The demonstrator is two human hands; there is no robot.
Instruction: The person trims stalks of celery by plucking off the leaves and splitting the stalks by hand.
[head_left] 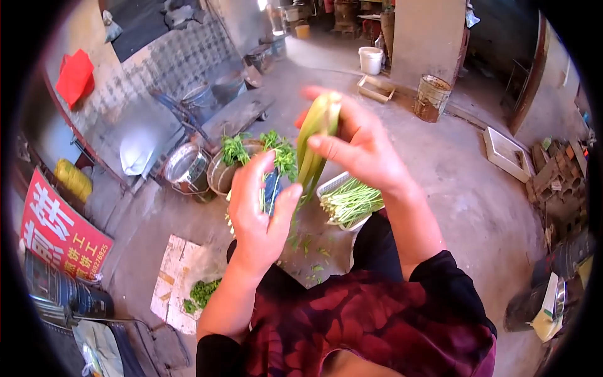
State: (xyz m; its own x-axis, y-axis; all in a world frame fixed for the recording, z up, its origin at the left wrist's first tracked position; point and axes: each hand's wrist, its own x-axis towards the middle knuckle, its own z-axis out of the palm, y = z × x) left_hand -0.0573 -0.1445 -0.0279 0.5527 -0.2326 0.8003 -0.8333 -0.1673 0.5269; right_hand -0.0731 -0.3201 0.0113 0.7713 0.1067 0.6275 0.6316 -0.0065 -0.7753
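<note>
My right hand (361, 147) is raised in front of me, its fingers and thumb closed round a celery bunch (318, 129). The thick pale end points up and the stalks hang down to the left. My left hand (254, 210) is just left of the stalks, fingers and thumb apart, with nothing visible in it. Behind it, leafy celery tops (279, 156) show, partly hidden by the hand. Below my right hand, a white basket (331, 184) holds many trimmed green stalks (353, 200).
Loose leaves (317, 268) lie on the floor between my legs. On the left is a white board (171, 276) with a leaf pile (203, 294). Metal buckets (188, 164) stand ahead left. A rusty bucket (432, 99) and a shallow box (505, 154) are to the right.
</note>
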